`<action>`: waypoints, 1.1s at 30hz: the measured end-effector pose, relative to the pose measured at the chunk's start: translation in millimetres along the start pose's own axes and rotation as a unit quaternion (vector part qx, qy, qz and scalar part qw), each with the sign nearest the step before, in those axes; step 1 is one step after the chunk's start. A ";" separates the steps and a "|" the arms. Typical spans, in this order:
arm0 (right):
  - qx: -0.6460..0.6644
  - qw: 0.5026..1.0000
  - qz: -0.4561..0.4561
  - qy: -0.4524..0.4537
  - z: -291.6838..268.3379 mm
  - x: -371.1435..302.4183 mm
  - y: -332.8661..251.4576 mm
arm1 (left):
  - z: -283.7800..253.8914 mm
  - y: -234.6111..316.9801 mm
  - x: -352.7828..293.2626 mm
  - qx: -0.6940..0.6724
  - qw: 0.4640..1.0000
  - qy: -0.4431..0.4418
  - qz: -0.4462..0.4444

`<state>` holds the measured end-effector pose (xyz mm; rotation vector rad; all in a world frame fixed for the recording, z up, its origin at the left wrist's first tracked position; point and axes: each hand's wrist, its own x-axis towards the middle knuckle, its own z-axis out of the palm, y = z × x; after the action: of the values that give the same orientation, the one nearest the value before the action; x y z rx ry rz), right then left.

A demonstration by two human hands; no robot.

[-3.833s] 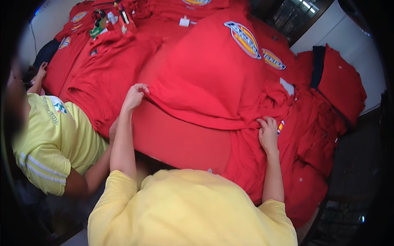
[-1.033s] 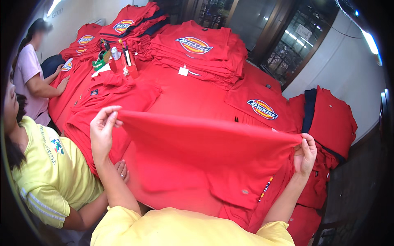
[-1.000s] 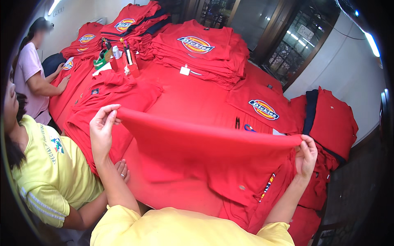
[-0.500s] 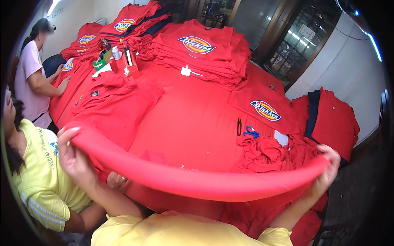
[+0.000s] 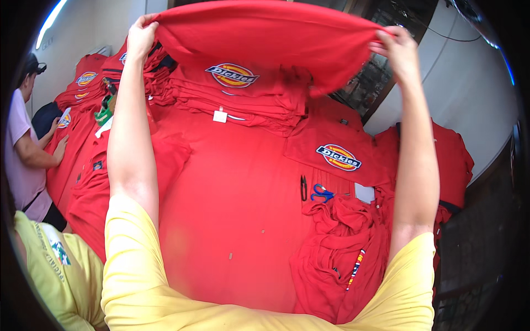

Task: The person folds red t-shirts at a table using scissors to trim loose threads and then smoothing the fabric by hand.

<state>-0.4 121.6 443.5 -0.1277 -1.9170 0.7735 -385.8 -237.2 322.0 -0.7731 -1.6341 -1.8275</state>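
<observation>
Both my arms reach up and forward over the red-covered table. A red shirt (image 5: 259, 38) hangs stretched between my hands, its upper edge bowed near the top of the view. My left hand (image 5: 142, 37) pinches one end, with the fingers closed on the cloth. The other end is gripped by my right hand (image 5: 400, 51), between thumb and fingers. Behind the raised cloth stands a tall stack of folded red shirts (image 5: 237, 102) with a printed badge on the top one. The cloth partly covers this stack.
Black thread snips (image 5: 303, 188) and blue-handled scissors (image 5: 322, 193) lie at right, near a white card (image 5: 364, 193) and a crumpled red shirt (image 5: 337, 248). A badge-printed shirt (image 5: 339, 157) lies behind them. One person in pink (image 5: 27, 149) and another in yellow-green (image 5: 55, 265) stand at left.
My hands have risen from low in front of me to the top of the view, lifting the red shirt with them. The person in yellow-green shows less now.
</observation>
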 end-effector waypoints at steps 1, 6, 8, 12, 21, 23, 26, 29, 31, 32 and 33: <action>-0.012 1.000 0.019 -0.001 18.9 0.0 16.3 | 15.1 -12.8 1.0 -0.031 0.998 -0.023 -0.045; -0.227 0.962 -0.047 -0.145 72.3 -87.6 141.6 | 60.2 -98.8 -114.5 0.163 0.972 -0.137 -0.100; -0.153 0.966 0.054 -0.202 96.9 -150.7 133.9 | 21.6 -129.1 -197.2 0.212 0.966 -0.140 -0.044; -0.193 0.928 0.139 -0.286 14.1 -274.7 111.7 | 26.9 -26.7 -376.2 0.134 0.936 -0.270 -0.180; -0.486 0.810 0.230 -0.233 -132.3 -493.2 13.1 | -34.1 96.7 -531.8 0.384 0.813 -0.428 -0.085; -0.504 0.836 0.167 -0.138 -136.3 -543.9 38.2 | -30.3 93.5 -532.1 0.378 0.821 -0.422 -0.074; -0.526 0.822 0.185 -0.117 -124.4 -540.6 41.9 | -29.7 93.4 -535.7 0.383 0.825 -0.410 -0.070; -0.516 0.830 0.176 -0.113 -126.8 -541.5 42.2 | -32.8 95.4 -536.4 0.394 0.820 -0.410 -0.072; -0.513 0.834 0.174 -0.110 -128.0 -542.3 44.6 | -31.9 94.9 -537.3 0.400 0.817 -0.410 -0.069; -0.513 0.833 0.174 -0.109 -128.3 -543.1 44.2 | -31.6 93.8 -538.9 0.403 0.816 -0.410 -0.067; -0.514 0.833 0.175 -0.108 -128.4 -542.8 44.5 | -30.8 92.6 -539.3 0.405 0.815 -0.410 -0.064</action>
<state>354.8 -8.3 31.1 -1.1156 -2.3723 -0.1263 44.8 -259.5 -16.4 -1.1006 -2.7583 -0.6331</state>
